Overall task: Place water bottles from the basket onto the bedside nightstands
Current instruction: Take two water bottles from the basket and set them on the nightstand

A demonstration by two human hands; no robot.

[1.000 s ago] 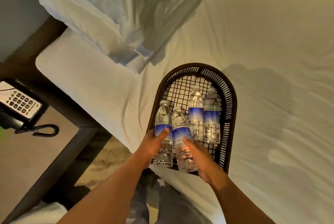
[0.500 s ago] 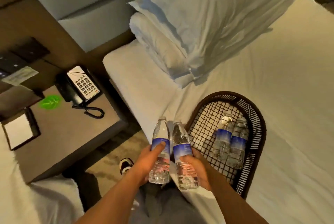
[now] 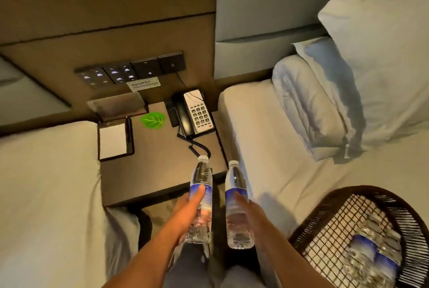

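My left hand point(image 3: 185, 213) grips a clear water bottle with a blue label point(image 3: 201, 185), held upright just over the near edge of the dark nightstand point(image 3: 160, 171). My right hand point(image 3: 250, 218) holds a second, matching bottle point(image 3: 236, 183) upright beside it, over the gap between nightstand and right bed. The dark woven basket point(image 3: 325, 208) lies on the right bed at the lower right. Two more blue-labelled bottles point(image 3: 371, 255) lie inside it, blurred.
On the nightstand stand a telephone point(image 3: 197, 113) with a coiled cord, a notepad holder point(image 3: 115, 140), a green leaf card point(image 3: 153, 120) and a tilted sign stand point(image 3: 117, 106). A switch panel point(image 3: 130, 70) is on the wall. Beds flank the nightstand, with pillows point(image 3: 348, 83) on the right one.
Both hands lifted one bottle each out of the basket and carried them left toward the nightstand. The view swung from the bed to the nightstand between the two beds.
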